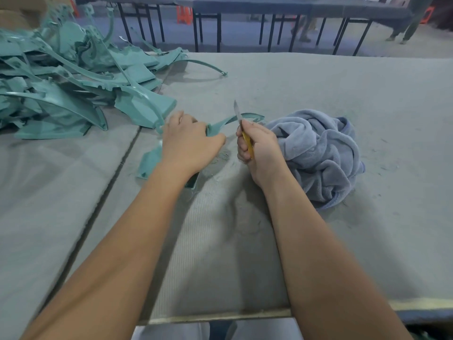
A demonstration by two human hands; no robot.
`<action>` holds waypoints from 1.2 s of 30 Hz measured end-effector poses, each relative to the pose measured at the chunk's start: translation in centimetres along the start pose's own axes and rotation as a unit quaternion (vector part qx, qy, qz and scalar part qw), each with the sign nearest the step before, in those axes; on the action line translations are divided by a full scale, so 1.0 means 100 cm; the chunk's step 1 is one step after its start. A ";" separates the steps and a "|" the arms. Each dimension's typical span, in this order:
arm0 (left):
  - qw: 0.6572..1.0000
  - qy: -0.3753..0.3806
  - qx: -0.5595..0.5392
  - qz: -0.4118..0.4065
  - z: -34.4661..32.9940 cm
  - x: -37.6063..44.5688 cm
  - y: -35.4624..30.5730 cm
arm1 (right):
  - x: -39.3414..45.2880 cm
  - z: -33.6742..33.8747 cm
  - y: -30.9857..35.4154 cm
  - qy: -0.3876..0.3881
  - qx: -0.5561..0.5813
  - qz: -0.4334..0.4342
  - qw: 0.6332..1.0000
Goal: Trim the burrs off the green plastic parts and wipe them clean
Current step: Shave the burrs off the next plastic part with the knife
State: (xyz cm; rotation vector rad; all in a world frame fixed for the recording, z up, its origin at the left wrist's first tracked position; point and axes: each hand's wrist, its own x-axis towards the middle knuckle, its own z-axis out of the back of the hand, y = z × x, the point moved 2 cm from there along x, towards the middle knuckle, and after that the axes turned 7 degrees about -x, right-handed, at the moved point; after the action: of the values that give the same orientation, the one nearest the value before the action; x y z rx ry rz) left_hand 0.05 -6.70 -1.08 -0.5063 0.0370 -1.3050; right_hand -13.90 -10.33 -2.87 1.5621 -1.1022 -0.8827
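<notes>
A green plastic part (pixel 150 161) lies on the grey table mat in front of me, and my left hand (pixel 190 141) grips its middle and covers it. Its thin curved arm (pixel 247 117) reaches right past the knife blade. My right hand (pixel 257 146) holds a yellow-handled knife (pixel 246 141) with the blade pointing up and away, its edge at the curved arm. A crumpled blue-grey towel (pixel 318 155) sits just right of my right hand. Fine green shavings (pixel 220 157) lie between my hands.
A big pile of green plastic parts (pixel 73 77) fills the back left of the table. A seam (pixel 117 168) runs between two table mats. The near table edge (pixel 220 315) is by my lap. Black-legged tables (pixel 208 28) and people's legs (pixel 407 28) stand beyond.
</notes>
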 end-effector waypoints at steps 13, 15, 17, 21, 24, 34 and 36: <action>0.992 -0.070 -0.099 -0.026 -0.010 -0.010 0.004 | -0.011 -0.008 -0.003 0.083 -0.121 0.028 0.989; 0.991 -0.074 -0.108 -0.030 -0.008 -0.010 0.003 | -0.011 -0.007 -0.004 0.082 -0.121 0.032 0.989; 0.990 -0.075 -0.112 -0.033 -0.007 -0.012 0.002 | -0.011 -0.007 -0.005 0.079 -0.118 0.041 0.989; 0.991 -0.073 -0.111 -0.023 -0.006 -0.014 0.000 | -0.009 -0.005 -0.009 0.063 -0.117 0.059 0.989; 0.992 -0.075 -0.103 -0.009 -0.005 -0.016 -0.003 | -0.006 -0.005 -0.010 0.051 -0.123 0.068 0.989; 0.985 -0.082 -0.151 -0.027 0.005 -0.027 0.001 | 0.009 0.003 -0.010 -0.099 0.043 0.035 0.994; 0.984 -0.091 -0.152 -0.024 0.006 -0.025 0.002 | 0.009 0.005 -0.008 -0.115 0.071 0.018 0.991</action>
State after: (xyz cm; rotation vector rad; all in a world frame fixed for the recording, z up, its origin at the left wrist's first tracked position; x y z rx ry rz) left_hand -0.29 -4.15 -1.30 -0.8911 0.0739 -1.3018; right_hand -13.85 -11.25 -3.81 1.5778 -1.3782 -0.9964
